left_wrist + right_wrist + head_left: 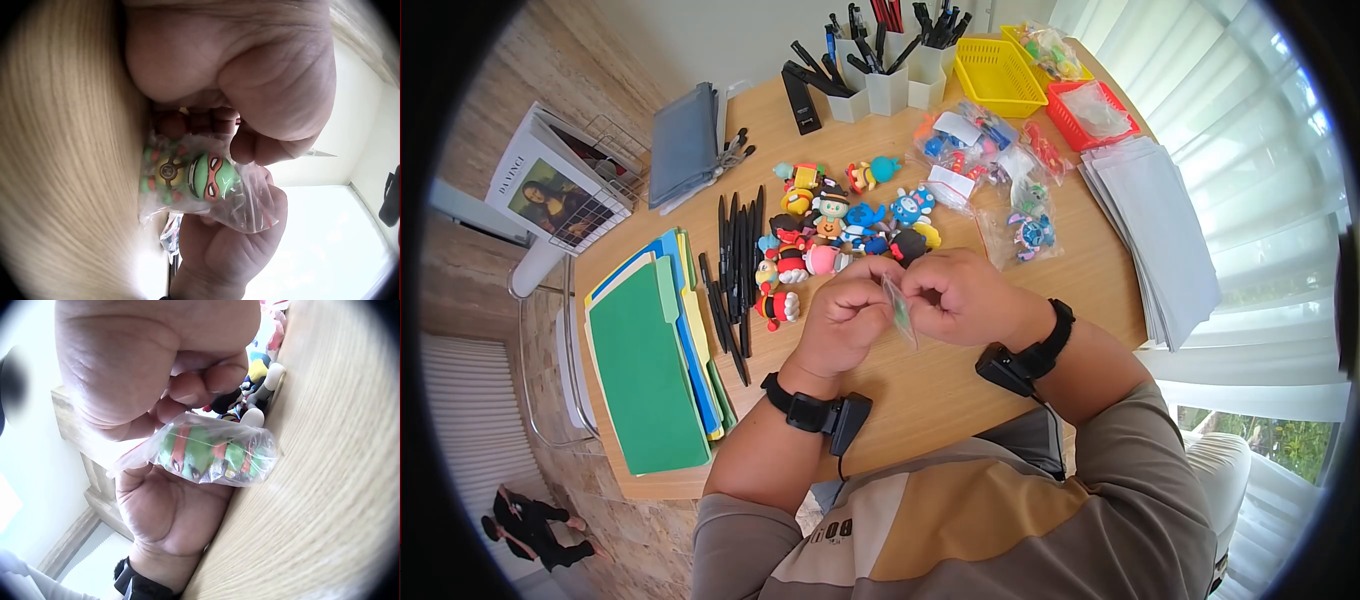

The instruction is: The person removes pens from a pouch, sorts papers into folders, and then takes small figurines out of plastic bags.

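Both hands meet over the near middle of the table, holding a small clear zip bag [901,312] by its upper edge. Inside it is a green turtle figure [209,177] with an orange eye mask and a brown belt with a round buckle. My left hand [845,318] pinches the bag from one side, fingers curled in. From the other side my right hand [968,296] pinches it too, its fingers also curled. In the right wrist view the figure's head [187,452] lies toward the bag's zip end.
Beyond the hands stands a cluster of loose toy figures [831,210]. Bagged toys [975,150] lie right of them. Black pens [735,260] and coloured folders [640,365] are on the left, white paper [1150,235] on the right. Pen holders [887,92] and yellow basket [1000,78] stand behind.
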The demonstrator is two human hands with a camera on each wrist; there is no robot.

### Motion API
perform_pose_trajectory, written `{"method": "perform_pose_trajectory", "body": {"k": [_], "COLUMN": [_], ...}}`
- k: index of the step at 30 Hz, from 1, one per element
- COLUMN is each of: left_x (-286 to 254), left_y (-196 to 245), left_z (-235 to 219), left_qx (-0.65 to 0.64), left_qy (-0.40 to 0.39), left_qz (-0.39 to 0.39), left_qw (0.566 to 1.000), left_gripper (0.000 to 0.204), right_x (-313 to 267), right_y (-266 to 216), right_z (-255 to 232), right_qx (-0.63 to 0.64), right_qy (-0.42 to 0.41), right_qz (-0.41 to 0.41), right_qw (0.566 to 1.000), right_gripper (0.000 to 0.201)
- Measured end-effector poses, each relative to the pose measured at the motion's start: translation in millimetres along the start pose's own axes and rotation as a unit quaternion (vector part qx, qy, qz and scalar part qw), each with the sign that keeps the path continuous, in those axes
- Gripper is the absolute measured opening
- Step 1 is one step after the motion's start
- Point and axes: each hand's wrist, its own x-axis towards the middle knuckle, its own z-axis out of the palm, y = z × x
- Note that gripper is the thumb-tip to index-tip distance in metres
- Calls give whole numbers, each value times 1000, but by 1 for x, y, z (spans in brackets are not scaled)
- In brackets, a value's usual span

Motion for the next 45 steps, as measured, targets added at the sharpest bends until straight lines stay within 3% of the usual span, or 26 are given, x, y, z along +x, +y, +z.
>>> {"method": "perform_pose_trajectory", "body": {"k": [7,17,20,24,26,29,33,36,39,41,42,44,45], "left_x": [-1,-5,-5,-4,-4,-3,-4,-4,-3,-3,-3,-3,-3], "left_y": [-3,-11,-13,-12,-10,-8,-9,-10,-12,-11,-10,-7,-6], "left_z": [-1,-4,-4,-2,-1,1,-1,0,1,4,5,6,6], "left_qx": [-7,-85,-104,-71,-87,-111,-96,-106,-105,-117,-128,-137,-146], "left_qy": [5,81,96,84,76,72,75,79,71,74,76,82,89], "left_qz": [2,-15,-30,-30,-28,-31,-31,-30,-1,-13,-24,-34,-44], "left_qw": [1000,993,989,993,993,991,992,991,992,990,989,987,984], "left_gripper": [5,10,8,4,3,5,6,10,17,22,26,28,29], "right_x": [-1,-1,1,1,0,-1,4,0,-4,-4,-3,-1,-1], "right_y": [-4,0,3,0,-7,-6,-17,-6,16,20,20,15,14], "right_z": [-3,-8,-6,-7,-11,-16,-9,-3,2,4,4,3,2], "right_qx": [-18,2,32,32,127,77,29,9,-7,132,131,336,337], "right_qy": [35,132,160,157,111,42,41,32,106,136,136,155,154], "right_qz": [39,102,80,92,158,111,86,140,88,60,59,63,63], "right_qw": [998,986,983,983,973,990,995,990,990,980,980,927,927], "right_gripper": [10,6,6,10,18,30,32,26,23,17,17,14,14]}}
